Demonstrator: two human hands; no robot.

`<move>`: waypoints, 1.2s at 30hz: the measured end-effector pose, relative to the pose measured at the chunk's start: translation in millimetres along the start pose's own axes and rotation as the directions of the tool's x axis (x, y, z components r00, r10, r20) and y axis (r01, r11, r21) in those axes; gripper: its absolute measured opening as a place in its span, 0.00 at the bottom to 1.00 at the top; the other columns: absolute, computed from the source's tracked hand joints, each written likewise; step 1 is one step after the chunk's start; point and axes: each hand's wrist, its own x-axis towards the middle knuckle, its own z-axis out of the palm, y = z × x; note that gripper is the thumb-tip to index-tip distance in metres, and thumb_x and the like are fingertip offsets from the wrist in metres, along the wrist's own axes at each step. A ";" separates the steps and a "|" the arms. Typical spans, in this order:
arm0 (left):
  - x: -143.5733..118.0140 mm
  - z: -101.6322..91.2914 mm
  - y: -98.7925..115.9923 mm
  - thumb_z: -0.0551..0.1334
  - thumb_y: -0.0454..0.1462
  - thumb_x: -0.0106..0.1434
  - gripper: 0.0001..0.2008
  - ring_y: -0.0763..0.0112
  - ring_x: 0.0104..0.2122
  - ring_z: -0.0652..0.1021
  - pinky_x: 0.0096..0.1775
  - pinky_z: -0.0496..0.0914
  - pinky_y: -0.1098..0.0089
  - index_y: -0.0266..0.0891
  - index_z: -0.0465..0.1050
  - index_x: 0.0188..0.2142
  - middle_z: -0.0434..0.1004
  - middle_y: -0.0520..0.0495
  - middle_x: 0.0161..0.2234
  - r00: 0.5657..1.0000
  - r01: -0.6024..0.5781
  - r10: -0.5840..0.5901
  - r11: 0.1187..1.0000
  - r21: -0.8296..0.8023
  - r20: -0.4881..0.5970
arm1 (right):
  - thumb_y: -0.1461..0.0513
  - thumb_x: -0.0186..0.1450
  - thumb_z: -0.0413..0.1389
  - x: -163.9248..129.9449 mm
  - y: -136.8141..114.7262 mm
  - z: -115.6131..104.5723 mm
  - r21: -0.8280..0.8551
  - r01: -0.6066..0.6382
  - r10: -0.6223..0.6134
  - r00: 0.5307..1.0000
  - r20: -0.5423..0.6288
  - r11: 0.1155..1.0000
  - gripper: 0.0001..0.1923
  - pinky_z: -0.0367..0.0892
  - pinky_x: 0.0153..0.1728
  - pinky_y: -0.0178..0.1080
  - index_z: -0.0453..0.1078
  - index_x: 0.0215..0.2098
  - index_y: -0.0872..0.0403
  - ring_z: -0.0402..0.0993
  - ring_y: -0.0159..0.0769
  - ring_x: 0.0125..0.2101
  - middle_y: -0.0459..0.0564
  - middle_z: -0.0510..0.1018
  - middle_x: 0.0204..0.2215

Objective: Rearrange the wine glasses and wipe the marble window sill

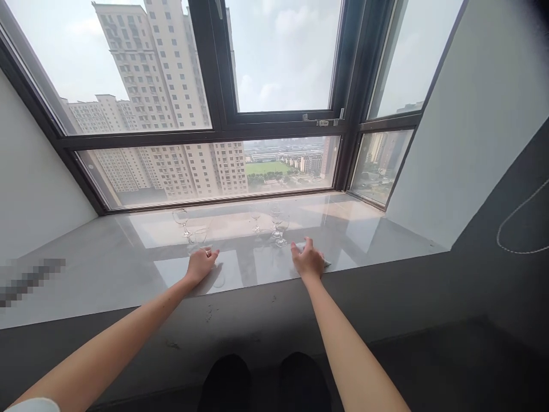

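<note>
On a glossy window sill (107, 269), the left hand (201, 264) grips a glass (198, 238) near its base. The right hand (307, 259) lies flat, fingers spread, on a cloth (326, 262) beside more glasses (278, 224).

This looks like a room in a high-rise apartment, a home and not a workplace. A wide bay window (240, 114) with dark frames takes up the whole wall, and through it tall residential towers (158, 86) stand close by, with a green field (266, 167) and low buildings far below, so the room is on a high floor. Under the glass runs a deep, polished stone sill (107, 269), like a window seat. A few wine glasses (277, 223) stand on it, which are household things. The side walls (472, 114) are plain and white.
</note>
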 end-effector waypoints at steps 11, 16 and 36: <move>54.7 77.8 111.4 0.58 0.49 0.62 0.19 0.62 0.34 0.77 0.38 0.65 0.68 0.41 0.65 0.20 0.78 0.46 0.28 0.980 -0.180 0.177 0.983 0.026 0.095 | 0.59 0.66 0.48 0.0 1.6 -1.1 0.001 -0.024 0.024 1.000 -0.006 1.000 0.26 0.56 0.50 0.43 0.55 0.61 0.57 0.73 0.43 0.41 0.53 0.78 0.37; 84.5 90.8 132.2 0.58 0.50 0.62 0.16 0.60 0.38 0.77 0.37 0.66 0.68 0.41 0.72 0.30 0.79 0.44 0.33 0.977 -0.160 0.144 0.983 0.092 0.159 | 0.60 0.65 0.49 0.4 1.8 -1.8 -0.008 -0.027 0.027 1.000 -0.011 1.000 0.26 0.57 0.49 0.43 0.56 0.60 0.56 0.73 0.42 0.40 0.52 0.78 0.36; 90.2 106.5 140.4 0.50 0.51 0.64 0.28 0.50 0.56 0.67 0.54 0.61 0.54 0.40 0.68 0.56 0.69 0.35 0.54 0.992 -0.105 0.093 0.982 0.154 0.086 | 0.60 0.65 0.48 -1.2 4.7 -0.1 0.034 0.014 -0.012 0.999 -0.050 0.999 0.26 0.57 0.49 0.44 0.55 0.60 0.56 0.72 0.41 0.36 0.49 0.77 0.32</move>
